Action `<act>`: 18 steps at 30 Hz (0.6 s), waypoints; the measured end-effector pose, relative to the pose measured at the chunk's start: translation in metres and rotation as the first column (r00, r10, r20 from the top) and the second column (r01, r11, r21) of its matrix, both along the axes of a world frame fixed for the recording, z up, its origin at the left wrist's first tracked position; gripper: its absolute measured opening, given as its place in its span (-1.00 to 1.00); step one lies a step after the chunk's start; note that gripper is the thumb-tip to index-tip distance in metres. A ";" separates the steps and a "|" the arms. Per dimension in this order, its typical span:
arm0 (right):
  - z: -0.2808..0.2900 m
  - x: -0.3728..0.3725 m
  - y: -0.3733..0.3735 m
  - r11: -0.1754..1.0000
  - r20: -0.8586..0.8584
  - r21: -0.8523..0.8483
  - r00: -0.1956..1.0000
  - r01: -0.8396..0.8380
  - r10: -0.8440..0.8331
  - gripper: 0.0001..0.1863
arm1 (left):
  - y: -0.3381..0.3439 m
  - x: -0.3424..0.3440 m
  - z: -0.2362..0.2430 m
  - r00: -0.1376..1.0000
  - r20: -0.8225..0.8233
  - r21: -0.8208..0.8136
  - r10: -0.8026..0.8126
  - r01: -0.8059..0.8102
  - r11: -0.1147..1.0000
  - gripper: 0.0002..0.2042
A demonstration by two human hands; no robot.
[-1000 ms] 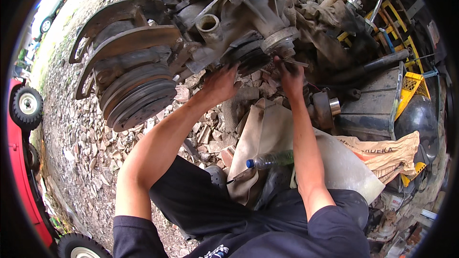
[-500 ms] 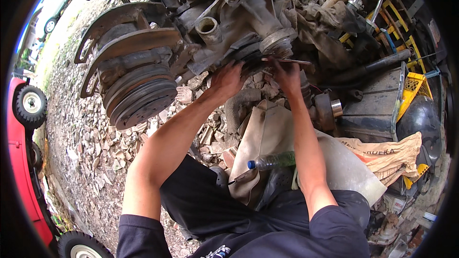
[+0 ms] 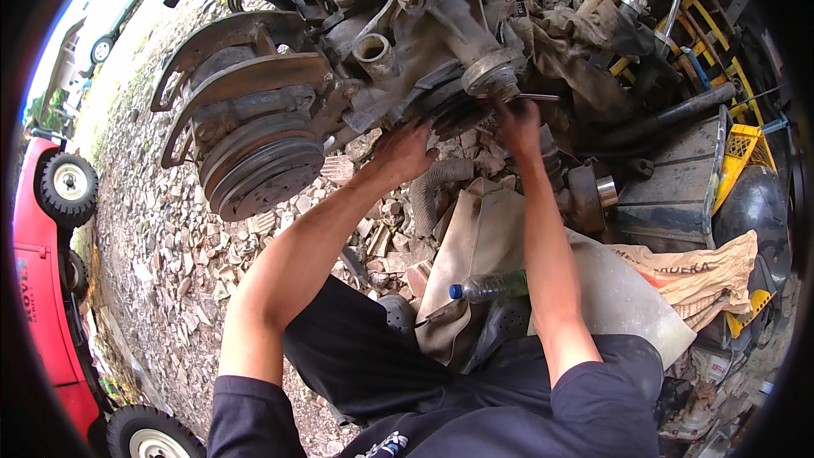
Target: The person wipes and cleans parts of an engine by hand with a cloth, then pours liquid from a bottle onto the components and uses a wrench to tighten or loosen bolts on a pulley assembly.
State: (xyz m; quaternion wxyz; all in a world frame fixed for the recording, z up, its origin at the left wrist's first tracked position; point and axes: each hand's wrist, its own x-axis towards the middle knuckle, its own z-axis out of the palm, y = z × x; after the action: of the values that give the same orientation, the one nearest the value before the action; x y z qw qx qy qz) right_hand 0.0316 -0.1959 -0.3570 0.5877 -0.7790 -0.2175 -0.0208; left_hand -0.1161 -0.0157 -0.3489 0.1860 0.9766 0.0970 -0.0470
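Note:
An engine assembly [image 3: 424,25] of grimy cast metal fills the upper middle. My left hand [image 3: 405,148] is closed, fingertips curled against the underside of a dark grooved pulley [image 3: 447,104]. Just right of it, my right hand [image 3: 517,123] is closed around a slim metal tool [image 3: 538,97] lying horizontally below a round flanged fitting [image 3: 487,74]; the fingertips are in shadow. A larger stack of rusty pulleys [image 3: 263,170] with curved brackets sits to the left of my left hand.
Rubble [image 3: 203,246] covers the ground. A bent hose [image 3: 428,195], pale sheet [image 3: 615,297], bottle [image 3: 492,287] and paper sack [image 3: 704,271] lie near my legs. Black tank [image 3: 750,212], yellow crates [image 3: 738,153] and metal parts crowd the right. A red vehicle [image 3: 47,280] stands left.
Both hands have moved slightly upward at the central pulley. The tool in my right hand now lies more level, pointing rightward. The whole scene has shifted a little rightward in view.

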 end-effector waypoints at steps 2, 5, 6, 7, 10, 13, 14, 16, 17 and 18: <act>-0.028 0.004 0.010 0.994 0.207 0.091 0.977 -0.065 0.045 -0.72 | -0.004 0.005 0.003 1.000 -0.021 -0.016 -0.001 0.001 1.000 -0.32; -0.027 0.023 -0.003 0.992 0.017 -0.108 0.998 0.066 -0.065 -0.71 | 0.000 0.000 0.005 1.000 -0.018 -0.006 0.020 -0.020 1.000 -0.30; -0.019 0.024 -0.009 0.984 -0.002 -0.141 0.994 0.104 -0.105 -0.70 | -0.001 -0.001 0.003 1.000 -0.011 -0.005 0.013 -0.013 1.000 -0.29; -0.027 0.027 -0.013 0.998 -0.057 -0.046 0.997 0.045 -0.048 -0.70 | -0.001 -0.002 0.002 1.000 -0.003 -0.005 0.007 -0.007 1.000 -0.29; -0.027 0.004 -0.005 0.993 -0.020 0.112 0.999 -0.033 0.036 -0.71 | -0.003 -0.001 0.009 0.998 -0.065 -0.017 -0.010 0.009 1.000 -0.26; -0.047 0.013 0.003 0.995 0.004 0.062 0.997 -0.072 0.072 -0.74 | 0.000 0.003 -0.002 0.998 0.046 0.048 -0.041 0.038 0.998 -0.27; -0.046 0.020 0.003 0.995 0.090 -0.095 0.996 -0.004 0.013 -0.75 | 0.000 0.003 -0.004 0.999 0.028 0.046 -0.033 0.032 0.998 -0.27; -0.026 0.031 -0.004 0.912 0.280 -0.377 0.959 0.161 -0.054 -0.77 | 0.001 -0.001 -0.003 1.000 -0.009 0.043 -0.014 0.015 0.999 -0.28; 0.007 0.021 -0.007 0.976 0.083 -0.216 0.996 0.029 -0.011 -0.76 | 0.001 -0.001 -0.004 0.999 0.015 0.020 -0.032 0.031 0.999 -0.28; -0.001 0.018 -0.005 0.990 -0.005 -0.141 1.000 -0.024 0.023 -0.74 | 0.002 -0.003 -0.004 0.998 0.038 -0.003 -0.048 0.048 0.999 -0.28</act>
State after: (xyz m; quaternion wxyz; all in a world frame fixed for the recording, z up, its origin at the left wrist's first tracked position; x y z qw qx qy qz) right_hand 0.0496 -0.2012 -0.3581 0.5318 -0.8160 -0.2266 0.0030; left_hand -0.1186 -0.0135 -0.3526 0.1887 0.9790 0.0699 -0.0329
